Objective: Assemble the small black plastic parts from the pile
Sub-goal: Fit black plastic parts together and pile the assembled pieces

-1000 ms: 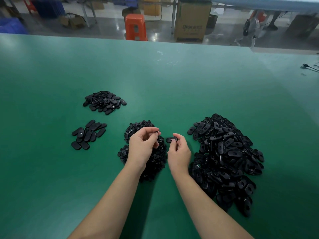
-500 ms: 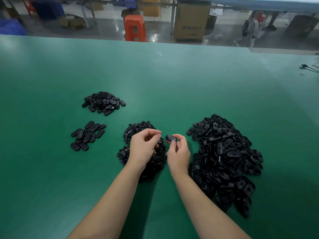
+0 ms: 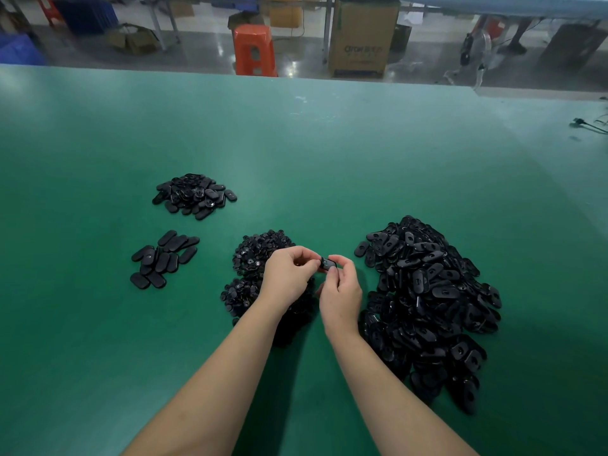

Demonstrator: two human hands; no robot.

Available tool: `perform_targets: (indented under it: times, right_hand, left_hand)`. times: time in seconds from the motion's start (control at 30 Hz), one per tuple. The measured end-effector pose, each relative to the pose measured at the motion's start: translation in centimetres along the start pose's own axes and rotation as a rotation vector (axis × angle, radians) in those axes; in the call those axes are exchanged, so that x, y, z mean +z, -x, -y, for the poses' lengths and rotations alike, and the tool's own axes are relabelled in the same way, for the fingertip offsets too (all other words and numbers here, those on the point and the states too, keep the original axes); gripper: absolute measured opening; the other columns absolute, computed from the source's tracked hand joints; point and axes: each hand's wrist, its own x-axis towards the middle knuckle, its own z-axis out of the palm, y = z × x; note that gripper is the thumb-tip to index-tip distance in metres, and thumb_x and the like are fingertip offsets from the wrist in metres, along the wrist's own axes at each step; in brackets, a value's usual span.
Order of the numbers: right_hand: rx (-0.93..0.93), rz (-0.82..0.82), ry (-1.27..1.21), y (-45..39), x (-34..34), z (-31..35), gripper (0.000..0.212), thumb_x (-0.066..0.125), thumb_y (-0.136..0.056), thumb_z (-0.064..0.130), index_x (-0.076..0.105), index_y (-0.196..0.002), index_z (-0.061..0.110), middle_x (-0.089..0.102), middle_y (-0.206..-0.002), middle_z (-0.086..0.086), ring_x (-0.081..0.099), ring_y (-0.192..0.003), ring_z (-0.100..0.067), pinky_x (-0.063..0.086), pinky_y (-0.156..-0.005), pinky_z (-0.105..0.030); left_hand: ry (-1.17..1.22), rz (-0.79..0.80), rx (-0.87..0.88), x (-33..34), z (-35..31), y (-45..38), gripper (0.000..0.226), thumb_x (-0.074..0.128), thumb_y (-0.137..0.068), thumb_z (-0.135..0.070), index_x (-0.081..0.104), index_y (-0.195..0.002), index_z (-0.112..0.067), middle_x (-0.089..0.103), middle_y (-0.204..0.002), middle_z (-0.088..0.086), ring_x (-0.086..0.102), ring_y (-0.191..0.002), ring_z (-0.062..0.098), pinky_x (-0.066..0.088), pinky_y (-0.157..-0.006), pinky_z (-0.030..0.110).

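right hand: pinches small black part, frame centre
left hand: fingers curled, touching same part; own grip unclear
piles: big pile centre-right, on green counter

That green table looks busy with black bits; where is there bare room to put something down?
The green table is bare beyond all the heaps, up to its far edge, and along the left edge. It is crowded where both hands work, between the middle pile and the big right pile.
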Motion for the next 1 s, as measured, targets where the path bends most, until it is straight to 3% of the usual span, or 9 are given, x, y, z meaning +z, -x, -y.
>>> perform_targets:
  times: [0.17,0.27,0.4,0.57,0.73,1.0]
  right_hand:
    - [-0.004,0.003,-0.004,0.1,0.0,0.0,0.018,0.048,-0.103,0.014,0.061,-0.108,0.024,0.071,-0.092,0.004,0.065,-0.083,-0.021,0.052,-0.077,-0.041]
    - [-0.007,0.002,-0.003,0.0,0.0,0.0,0.018,0.048,-0.103,0.014,0.061,-0.108,0.024,0.072,-0.092,0.001,0.065,-0.083,-0.024,0.052,-0.076,-0.041]
    - [-0.004,0.011,0.01,0.1,0.0,0.0,0.02,0.047,-0.103,0.015,0.061,-0.108,0.027,0.072,-0.093,0.004,0.065,-0.081,-0.023,0.051,-0.073,-0.038]
    - [-0.005,0.02,0.028,0.1,-0.1,0.1,0.02,0.046,-0.103,0.016,0.061,-0.109,0.027,0.072,-0.095,0.005,0.062,-0.079,-0.02,0.048,-0.071,-0.034]
    - [-0.012,0.032,0.038,0.3,-0.3,0.2,0.021,0.045,-0.103,0.016,0.062,-0.11,0.026,0.072,-0.095,0.007,0.063,-0.081,-0.018,0.046,-0.07,-0.032]
    - [-0.019,0.046,0.039,0.2,-0.3,0.0,0.021,0.045,-0.104,0.016,0.061,-0.111,0.025,0.071,-0.095,0.005,0.06,-0.078,-0.017,0.047,-0.069,-0.034]
  left_hand:
    - [0.017,0.006,-0.028,0.4,0.1,0.2,0.01,0.074,-0.087,-0.013,0.077,-0.082,-0.022,0.076,-0.078,-0.004,0.069,-0.07,0.011,0.055,-0.067,0.027]
    - [0.103,-0.015,-0.089,0.6,-0.1,0.1,0.01,0.073,-0.087,-0.01,0.076,-0.083,-0.018,0.076,-0.079,0.004,0.052,-0.045,0.002,0.042,-0.051,0.023]
    - [0.107,-0.045,-0.117,0.7,-0.5,0.1,0.009,0.073,-0.087,-0.008,0.072,-0.082,-0.016,0.071,-0.074,0.001,0.048,-0.041,-0.002,0.039,-0.046,0.017]
    - [0.013,-0.034,-0.079,0.6,-0.7,-0.1,0.014,0.072,-0.087,-0.01,0.072,-0.078,-0.022,0.072,-0.075,-0.002,0.049,-0.044,0.0,0.04,-0.049,0.019]
    - [-0.128,-0.015,-0.004,0.6,-0.9,0.1,0.019,0.071,-0.088,-0.014,0.071,-0.077,-0.029,0.072,-0.075,-0.01,0.06,-0.061,0.002,0.04,-0.053,0.01]
    - [-0.244,-0.012,0.042,0.7,-1.4,0.2,0.015,0.068,-0.089,-0.014,0.073,-0.081,-0.027,0.069,-0.074,-0.014,0.061,-0.066,-0.002,0.041,-0.055,0.004]
